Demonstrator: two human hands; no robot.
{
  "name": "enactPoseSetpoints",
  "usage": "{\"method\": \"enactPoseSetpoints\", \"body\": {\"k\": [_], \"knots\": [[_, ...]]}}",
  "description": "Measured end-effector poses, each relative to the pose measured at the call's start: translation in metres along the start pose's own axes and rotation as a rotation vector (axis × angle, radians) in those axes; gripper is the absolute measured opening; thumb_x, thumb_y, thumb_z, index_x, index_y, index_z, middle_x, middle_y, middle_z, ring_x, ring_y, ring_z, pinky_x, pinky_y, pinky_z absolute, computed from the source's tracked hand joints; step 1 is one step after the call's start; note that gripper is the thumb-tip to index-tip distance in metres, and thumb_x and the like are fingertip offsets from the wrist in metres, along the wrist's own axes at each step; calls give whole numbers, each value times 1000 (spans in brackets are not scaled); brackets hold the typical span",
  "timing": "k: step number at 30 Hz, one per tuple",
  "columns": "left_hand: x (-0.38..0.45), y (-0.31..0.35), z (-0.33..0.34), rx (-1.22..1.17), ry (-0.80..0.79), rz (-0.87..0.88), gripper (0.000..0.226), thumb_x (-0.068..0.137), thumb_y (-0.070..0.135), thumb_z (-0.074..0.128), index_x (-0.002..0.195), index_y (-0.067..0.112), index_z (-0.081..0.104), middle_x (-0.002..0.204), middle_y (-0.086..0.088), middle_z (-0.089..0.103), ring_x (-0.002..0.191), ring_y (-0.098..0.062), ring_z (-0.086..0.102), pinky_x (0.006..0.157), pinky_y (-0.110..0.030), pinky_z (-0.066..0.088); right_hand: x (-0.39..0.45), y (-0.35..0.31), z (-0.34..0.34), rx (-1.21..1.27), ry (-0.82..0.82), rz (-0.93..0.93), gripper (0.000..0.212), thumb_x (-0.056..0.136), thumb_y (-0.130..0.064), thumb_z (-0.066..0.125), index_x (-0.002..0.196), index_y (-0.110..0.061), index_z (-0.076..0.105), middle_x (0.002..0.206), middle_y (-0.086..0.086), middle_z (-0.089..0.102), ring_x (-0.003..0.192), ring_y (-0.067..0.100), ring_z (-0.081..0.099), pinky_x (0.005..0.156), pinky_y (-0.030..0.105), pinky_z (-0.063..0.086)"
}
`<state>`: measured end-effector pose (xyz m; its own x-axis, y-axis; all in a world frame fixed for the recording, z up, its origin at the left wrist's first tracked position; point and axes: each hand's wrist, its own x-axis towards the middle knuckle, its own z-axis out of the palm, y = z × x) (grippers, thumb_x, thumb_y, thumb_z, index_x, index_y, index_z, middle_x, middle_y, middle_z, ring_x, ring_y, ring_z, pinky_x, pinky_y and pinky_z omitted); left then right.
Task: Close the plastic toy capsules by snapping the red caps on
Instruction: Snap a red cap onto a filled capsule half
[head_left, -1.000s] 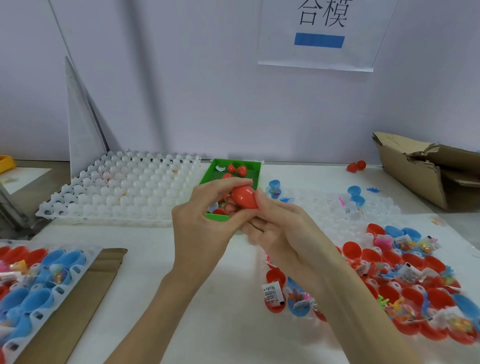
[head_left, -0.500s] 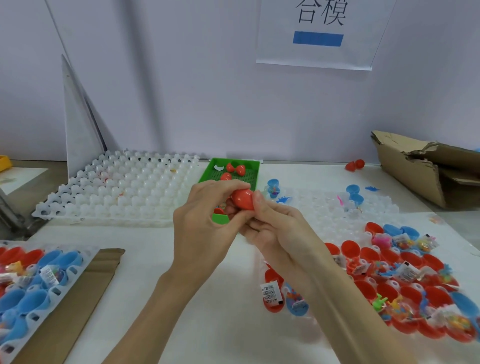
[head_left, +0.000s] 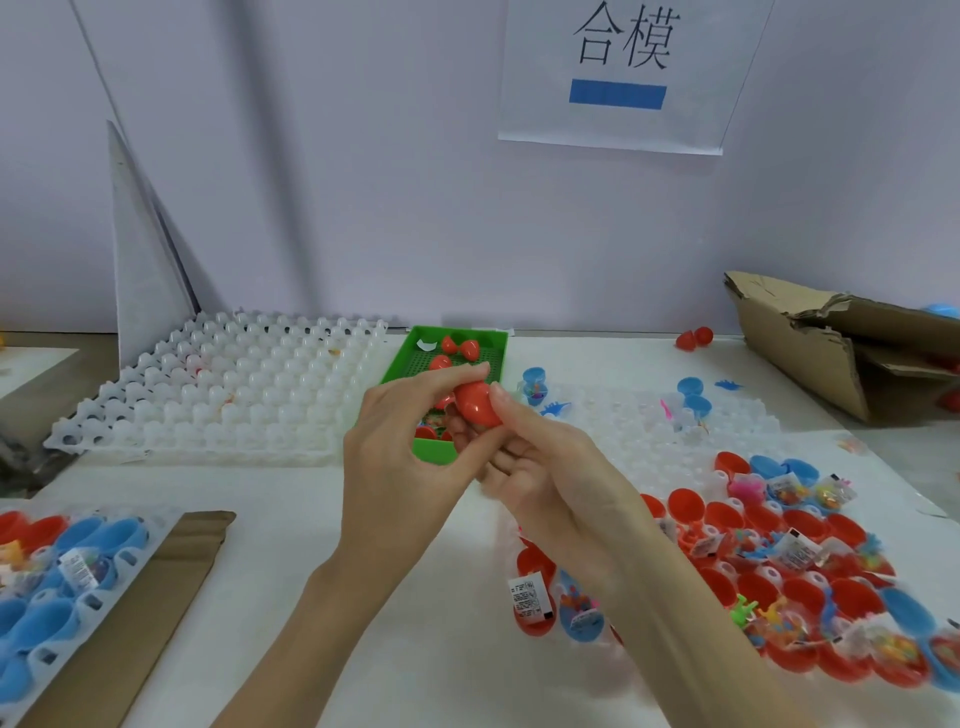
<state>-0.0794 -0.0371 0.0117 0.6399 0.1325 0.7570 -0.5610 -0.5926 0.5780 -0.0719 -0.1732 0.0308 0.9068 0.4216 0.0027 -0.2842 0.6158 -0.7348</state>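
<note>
A: Entry, head view. Where is the work piece?

B: One red capsule (head_left: 475, 404) is held up in front of the green tray (head_left: 435, 451), above the table (head_left: 291, 597), pinched between both hands at centre frame. It sits at the fingertips of both, so neither hand is clearly nearer.

A: Axis?

B: Long axis looks tilted, upper end leaning left and away. Seam between cap and body is hidden by fingers, so I cannot tell whether it has snapped.

A: Hand pose?

B: Left hand (head_left: 400, 457) comes in from the left, back of hand to camera, fingers curled over the capsule's top, thumb underneath. Right hand (head_left: 556, 499) comes in from lower right, thumb pressing its right side, other fingers curled beneath. Hands are together, both clamped on the capsule.

A: Judgement?

B: Squeeze must run along that tilted axis; off-axis pressure likely skews the cap. Open red halves (head_left: 748, 525) wait in the clear tray (head_left: 649, 436), near the right hand.
</note>
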Motion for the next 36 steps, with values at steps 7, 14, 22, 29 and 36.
{"method": "enactPoseSetpoints", "body": {"k": [7,14,22,29,36], "knots": [[-3,2,7,-152,-44,-103,48,84,27,85,129,24,69,125,14,71,122,-17,65,103,-30,50,-2,-6,1,-124,54,-78,44,88,-27,74,122,1,68,121,19,72,116,27,70,83,25,58],[-4,-4,8,-149,42,69,40,86,12,82,125,9,73,133,4,70,133,-14,60,112,-34,48,-3,-7,-1,-338,38,-226,42,83,-29,76,121,-9,73,113,12,76,113,24,71,104,33,54],[-5,-12,7,-9,126,301,37,88,10,82,123,3,73,132,-5,70,132,-14,62,107,-38,51,-2,-4,-7,-470,-17,-284,33,92,-34,71,121,-18,75,115,10,76,117,25,69,110,39,49],[-5,-10,11,71,74,197,42,92,26,78,130,9,72,136,3,68,133,-12,58,108,-42,50,-1,1,-5,-644,156,-348,22,88,-37,78,108,-28,78,101,-3,79,102,17,74,95,55,56],[-2,-9,14,-198,-168,-142,48,92,-10,66,132,18,65,118,5,71,113,-17,68,97,-33,55,0,5,-7,-1182,338,-775,38,79,-28,87,111,-19,68,100,-4,65,88,10,64,80,16,52]]}}
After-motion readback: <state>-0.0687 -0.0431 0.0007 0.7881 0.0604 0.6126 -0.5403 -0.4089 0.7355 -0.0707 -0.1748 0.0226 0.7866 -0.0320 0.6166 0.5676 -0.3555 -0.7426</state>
